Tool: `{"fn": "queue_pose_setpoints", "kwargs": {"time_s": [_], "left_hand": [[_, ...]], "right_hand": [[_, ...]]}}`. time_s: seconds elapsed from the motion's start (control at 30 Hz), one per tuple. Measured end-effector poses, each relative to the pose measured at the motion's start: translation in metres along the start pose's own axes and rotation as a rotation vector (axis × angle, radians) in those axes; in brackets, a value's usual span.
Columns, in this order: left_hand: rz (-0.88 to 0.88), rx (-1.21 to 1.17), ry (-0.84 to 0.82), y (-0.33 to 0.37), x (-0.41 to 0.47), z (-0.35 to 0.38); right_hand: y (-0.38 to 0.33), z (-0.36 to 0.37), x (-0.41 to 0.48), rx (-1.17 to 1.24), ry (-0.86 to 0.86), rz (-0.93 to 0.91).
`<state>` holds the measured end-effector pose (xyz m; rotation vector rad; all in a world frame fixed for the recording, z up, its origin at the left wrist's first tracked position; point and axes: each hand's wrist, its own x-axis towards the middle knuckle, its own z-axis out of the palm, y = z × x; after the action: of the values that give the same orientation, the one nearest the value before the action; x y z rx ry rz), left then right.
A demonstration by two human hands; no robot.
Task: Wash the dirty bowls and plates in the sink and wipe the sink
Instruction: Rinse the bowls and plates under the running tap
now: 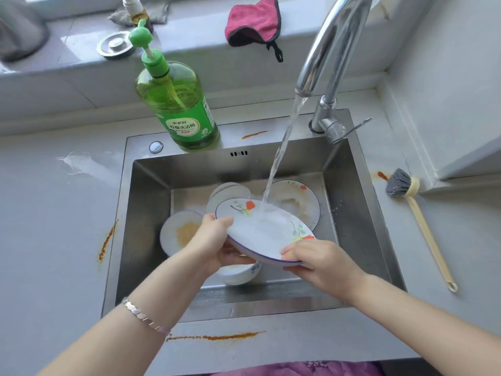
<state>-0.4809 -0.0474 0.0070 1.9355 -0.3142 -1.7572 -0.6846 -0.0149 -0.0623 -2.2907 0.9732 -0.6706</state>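
Observation:
A white plate with a blue rim and flower print (260,229) is held tilted under the running water from the faucet (325,63). My left hand (214,245) grips its left edge, thumb on top. My right hand (317,261) grips its near right edge. Below, in the steel sink (146,213), lie a bowl with brown residue (176,232), a dirty plate (295,199) at the back right, more white dishes (227,194) behind, and a small bowl (238,275) under the held plate.
A green dish-soap pump bottle (184,104) stands on the sink's back ledge. A long-handled brush (417,210) lies on the counter at right. A pink cloth (254,23) hangs on the sill. Orange stains (217,336) mark the counter around the sink.

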Motion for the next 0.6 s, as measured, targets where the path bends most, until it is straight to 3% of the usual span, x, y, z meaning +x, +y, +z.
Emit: {"fn": "queue_pose_setpoints", "kwargs": {"time_s": [0.07,0.17,0.27,0.37,0.5,0.6], "left_hand": [[0.003,0.034,-0.025,0.012,-0.003,0.002],[0.089,0.115,-0.023,0.028,-0.001,0.003],[0.352,0.254,0.084,0.028,0.010,0.002],[0.718,0.594,0.188,0.009,0.020,0.001],[1.058,0.997,0.016,-0.020,0.026,0.029],[1.175,1.130,0.074,-0.019,0.033,0.046]], "right_hand": [[-0.003,-0.007,0.004,0.043,0.099,0.053],[-0.010,-0.021,0.019,0.267,0.171,0.368],[-0.006,-0.022,0.036,0.644,0.239,0.699],[0.001,-0.023,0.046,0.930,0.360,0.909],[-0.001,-0.029,0.052,1.086,0.402,1.001],[-0.001,-0.036,0.051,1.142,0.419,0.976]]}}
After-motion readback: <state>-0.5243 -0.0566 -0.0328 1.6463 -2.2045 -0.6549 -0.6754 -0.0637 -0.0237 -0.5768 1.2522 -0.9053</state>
